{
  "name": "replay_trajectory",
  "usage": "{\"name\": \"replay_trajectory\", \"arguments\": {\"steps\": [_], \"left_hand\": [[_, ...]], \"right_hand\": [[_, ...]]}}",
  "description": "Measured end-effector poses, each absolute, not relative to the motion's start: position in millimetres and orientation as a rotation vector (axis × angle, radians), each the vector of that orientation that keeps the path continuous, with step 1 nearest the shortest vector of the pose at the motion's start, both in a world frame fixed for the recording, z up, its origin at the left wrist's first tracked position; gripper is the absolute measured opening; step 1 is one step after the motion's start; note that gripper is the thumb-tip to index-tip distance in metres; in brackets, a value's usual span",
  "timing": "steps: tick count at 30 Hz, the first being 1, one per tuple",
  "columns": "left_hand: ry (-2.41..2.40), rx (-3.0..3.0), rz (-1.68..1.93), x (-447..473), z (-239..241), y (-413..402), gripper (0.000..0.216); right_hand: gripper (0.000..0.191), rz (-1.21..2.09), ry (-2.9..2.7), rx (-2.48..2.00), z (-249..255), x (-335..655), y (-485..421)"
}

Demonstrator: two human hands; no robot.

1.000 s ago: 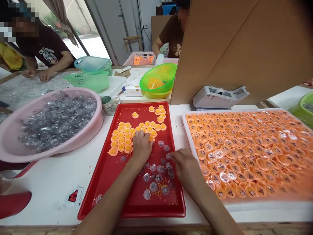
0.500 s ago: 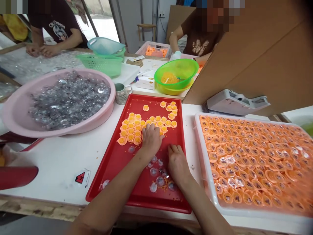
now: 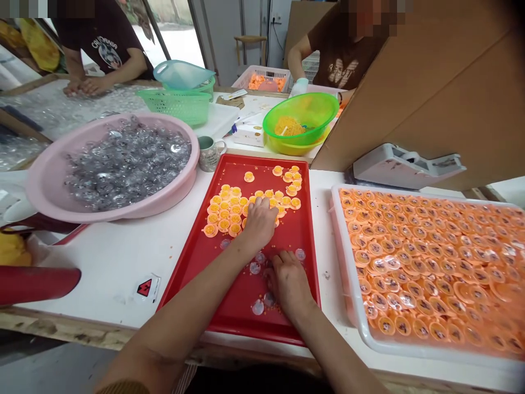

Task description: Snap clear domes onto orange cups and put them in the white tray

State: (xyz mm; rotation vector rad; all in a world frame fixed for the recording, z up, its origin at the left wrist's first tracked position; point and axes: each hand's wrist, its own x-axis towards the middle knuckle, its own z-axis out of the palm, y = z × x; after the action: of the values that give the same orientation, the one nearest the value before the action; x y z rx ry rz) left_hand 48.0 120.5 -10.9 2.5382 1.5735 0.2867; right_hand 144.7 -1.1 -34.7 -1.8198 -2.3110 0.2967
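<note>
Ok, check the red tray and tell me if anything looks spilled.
Loose orange granules are scattered over the lower red tray, around the clear plastic domes by the right hand; they look spilled, not set out.

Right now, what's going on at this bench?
A person's left hand rests on round orange cups in a red plastic tray, while the right hand is among clear plastic domes nearer the tray's front edge. To the right, a white plastic tray is packed with orange discs. Two co-workers stand beyond.
</note>
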Motion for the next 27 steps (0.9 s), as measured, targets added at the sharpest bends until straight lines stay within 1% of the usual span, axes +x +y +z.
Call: {"name": "replay_trajectory", "arguments": {"steps": [3,6,8,13,18,21,24,27], "left_hand": [[1.512,2.556,0.263,48,-10,124,0.021],[1.485,2.545,0.261,51,-5,122,0.024],[1.477,2.527,0.268,52,2,119,0.022],[1.485,2.441,0.303,45,22,103,0.009],[1.540,2.243,0.310,15,39,72,0.008],[1.573,1.981,0.341,-3,39,49,0.009],[1.515,1.678,0.463,-13,27,28,0.015],[1.415,1.508,0.546,-13,10,14,0.013]], "right_hand": [[0.017,0.280,-2.369,-1.816,-36,142,-4],[0.021,0.269,-2.425,-1.809,-34,139,-5],[0.022,0.270,-2.462,-1.797,-32,137,-4],[0.026,0.290,-2.485,-1.811,-25,133,-2],[0.023,0.373,-2.438,-1.808,-23,141,2],[0.026,0.437,-2.381,-1.788,-24,154,4],[0.028,0.540,-2.163,-1.730,-24,171,-2],[0.022,0.741,-1.763,-1.590,-22,186,-14]]}}
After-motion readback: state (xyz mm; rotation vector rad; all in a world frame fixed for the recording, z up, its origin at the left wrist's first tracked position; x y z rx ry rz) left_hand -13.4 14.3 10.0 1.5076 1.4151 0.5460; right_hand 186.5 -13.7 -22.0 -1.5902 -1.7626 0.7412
